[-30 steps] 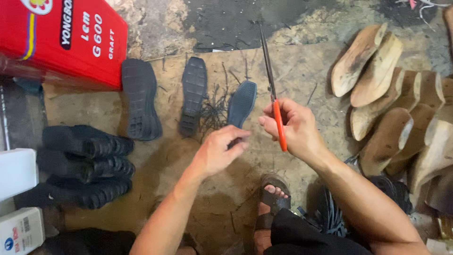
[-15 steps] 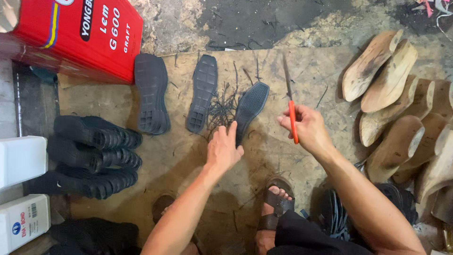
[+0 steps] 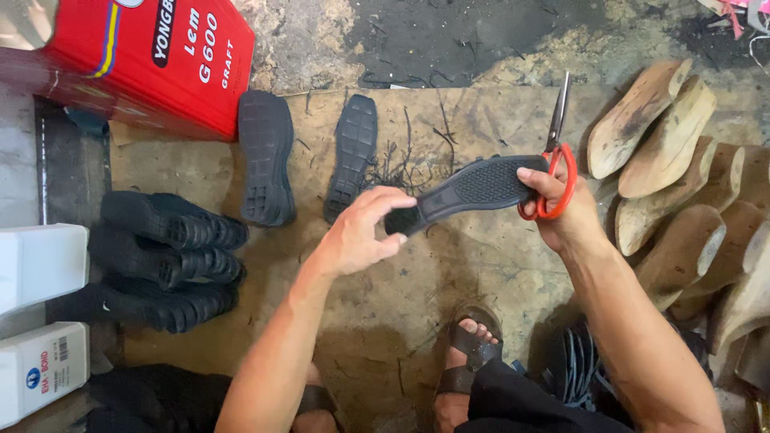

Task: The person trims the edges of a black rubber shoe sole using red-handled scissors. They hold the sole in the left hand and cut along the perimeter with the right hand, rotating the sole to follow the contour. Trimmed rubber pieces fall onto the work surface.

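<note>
Both hands now hold one black rubber sole point(image 3: 473, 186) up off the floor, where half a second ago it lay flat on the cardboard sheet point(image 3: 417, 321) beside two others. Left hand point(image 3: 361, 232) pinches the narrow end of the sole between thumb and fingertips; right hand point(image 3: 553, 200) steadies the wide end with its fingers while the red-handled scissors point(image 3: 552, 164) stay hooked in the same hand, blades pointing up and away, closed or nearly so. Lifted and stretched between the two hands, tread side up, the sole looks ready to be turned and worked along its edge, though the blades are not yet on the rubber.

Largest around them is the red carton point(image 3: 136, 64) at the upper left, and the heap of wooden shoe lasts point(image 3: 682, 200) along the right side. A stack of black soles point(image 3: 168, 265) lies at the left, near two white containers point(image 3: 40, 321). Two single soles point(image 3: 309, 156) rest flat side by side on the cardboard above the left hand. Thin black trimmings point(image 3: 401, 164) are scattered just beside them, under the raised sole. A sandalled foot point(image 3: 469, 353) shows at the bottom.
</note>
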Demonstrator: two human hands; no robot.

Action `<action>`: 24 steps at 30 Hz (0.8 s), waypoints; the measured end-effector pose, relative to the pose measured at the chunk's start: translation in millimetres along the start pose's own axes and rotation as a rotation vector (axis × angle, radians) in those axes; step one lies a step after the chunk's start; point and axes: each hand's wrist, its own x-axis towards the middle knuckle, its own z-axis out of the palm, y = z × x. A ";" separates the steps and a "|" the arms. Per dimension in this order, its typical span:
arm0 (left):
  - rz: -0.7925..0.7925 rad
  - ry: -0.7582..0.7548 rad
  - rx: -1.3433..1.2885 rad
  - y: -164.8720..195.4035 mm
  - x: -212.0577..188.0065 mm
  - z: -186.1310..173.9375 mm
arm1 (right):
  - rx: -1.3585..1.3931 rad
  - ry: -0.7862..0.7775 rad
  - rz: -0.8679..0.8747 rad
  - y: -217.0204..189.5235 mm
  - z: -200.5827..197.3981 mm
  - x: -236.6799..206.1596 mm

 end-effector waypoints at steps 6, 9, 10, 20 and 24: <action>-0.195 -0.002 -0.232 1.1 -0.5 29.9 | 0.200 -0.038 -0.068 -0.1 24.8 -18.7; -0.348 -0.389 -0.560 5.7 -3.2 51.5 | 0.282 -0.115 -0.108 -1.4 51.7 -46.8; -0.373 -0.503 -0.618 7.6 -4.7 58.0 | 0.300 -0.140 -0.124 -2.5 59.5 -56.7; -0.394 0.354 -1.218 0.1 1.6 29.7 | -0.475 -0.145 0.022 9.8 79.4 -77.8; -0.176 0.429 -1.267 -1.1 5.4 -13.1 | -0.785 -0.154 0.036 7.0 69.0 -77.6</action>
